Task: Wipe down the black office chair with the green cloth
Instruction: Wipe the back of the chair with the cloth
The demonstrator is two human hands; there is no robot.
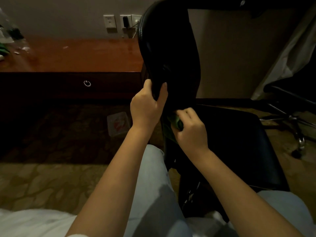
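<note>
The black office chair [230,142] stands in front of me, its seat to the right and its tall backrest rising at the centre. My left hand [147,106] grips the lower edge of the backrest, thumb on one side and fingers on the other. My right hand [190,129] holds the bunched green cloth [176,123] and presses it into the gap where the backrest meets the seat. Most of the cloth is hidden under my fingers and in shadow.
A wooden desk [71,55] with a ring-pull drawer [87,83] runs along the left, wall sockets [109,21] above it. A small packet [118,124] lies on the patterned carpet. A second chair's metal wheeled base [290,120] stands at the right. My knees in light trousers are below.
</note>
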